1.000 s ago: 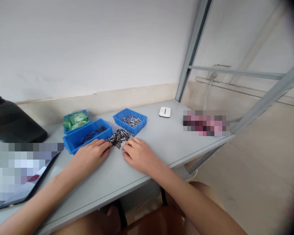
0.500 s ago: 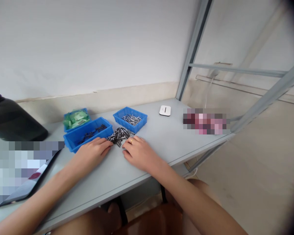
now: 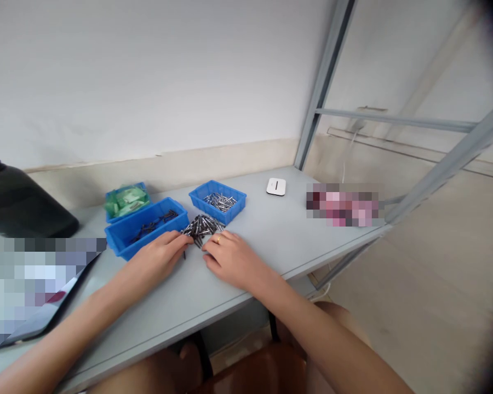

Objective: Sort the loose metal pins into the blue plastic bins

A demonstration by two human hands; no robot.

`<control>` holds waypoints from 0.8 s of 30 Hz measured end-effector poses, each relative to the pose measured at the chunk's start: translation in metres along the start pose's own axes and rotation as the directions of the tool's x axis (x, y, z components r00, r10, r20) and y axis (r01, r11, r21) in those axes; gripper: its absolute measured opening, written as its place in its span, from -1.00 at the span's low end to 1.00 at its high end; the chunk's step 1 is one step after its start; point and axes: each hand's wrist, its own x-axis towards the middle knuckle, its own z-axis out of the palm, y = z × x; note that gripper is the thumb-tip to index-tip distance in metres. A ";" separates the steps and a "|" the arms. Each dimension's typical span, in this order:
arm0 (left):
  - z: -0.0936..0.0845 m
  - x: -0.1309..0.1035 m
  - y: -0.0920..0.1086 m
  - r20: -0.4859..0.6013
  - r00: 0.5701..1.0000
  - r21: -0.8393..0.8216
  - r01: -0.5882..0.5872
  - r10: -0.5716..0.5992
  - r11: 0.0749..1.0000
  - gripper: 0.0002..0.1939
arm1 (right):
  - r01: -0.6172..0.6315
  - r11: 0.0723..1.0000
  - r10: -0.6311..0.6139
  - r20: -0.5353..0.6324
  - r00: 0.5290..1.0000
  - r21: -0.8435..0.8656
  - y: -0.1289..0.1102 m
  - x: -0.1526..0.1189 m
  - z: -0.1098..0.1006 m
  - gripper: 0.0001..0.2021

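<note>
A heap of mixed dark and silver screws [image 3: 202, 226] lies on the grey desk between my hands. At its left edge is my left hand [image 3: 164, 254], fingers drawn together. A single dark screw [image 3: 184, 255] shows just under those fingertips and looks pinched there. My right hand [image 3: 232, 260], with a ring on one finger, rests at the heap's near right side. Its fingers are curled in, and whatever they grip is hidden. Beyond my left hand is a blue bin [image 3: 121, 253] with dark screws; a second blue bin [image 3: 237, 208] behind the heap contains silver screws.
Behind the dark-screw bin stands another blue bin holding a green plastic packet [image 3: 127, 201]. A white flat device [image 3: 276, 186] sits toward the back right. At left are a dark bottle [image 3: 28, 197] and a blurred-out screen. Metal frame posts [image 3: 324, 82] rise at the right.
My left hand has shifted slightly right along the heap, and a dark screw now shows beneath its fingertips. My right hand has moved a little left and stays at the heap.
</note>
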 end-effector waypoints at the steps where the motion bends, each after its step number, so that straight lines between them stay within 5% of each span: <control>1: 0.000 0.001 0.001 -0.006 1.000 -0.030 -0.006 0.006 1.000 -0.70 | 0.004 1.000 -0.004 -0.003 1.000 0.008 0.000 0.000 -0.001 -0.87; 9: -0.001 0.002 0.024 -0.141 0.970 -0.354 0.137 -0.198 0.925 -0.79 | 0.094 0.996 -0.093 -0.025 0.995 0.011 -0.010 -0.002 -0.003 -0.68; 14: 0.002 0.002 0.032 -0.159 0.936 -0.491 0.200 -0.313 0.848 -0.79 | 0.026 1.000 -0.025 -0.088 0.996 0.014 -0.014 0.000 0.000 -0.73; 24: 0.000 0.001 0.032 -0.144 0.961 -0.482 0.140 -0.236 0.865 -0.74 | 0.005 1.000 -0.007 -0.128 0.992 -0.011 -0.008 0.001 0.001 -0.77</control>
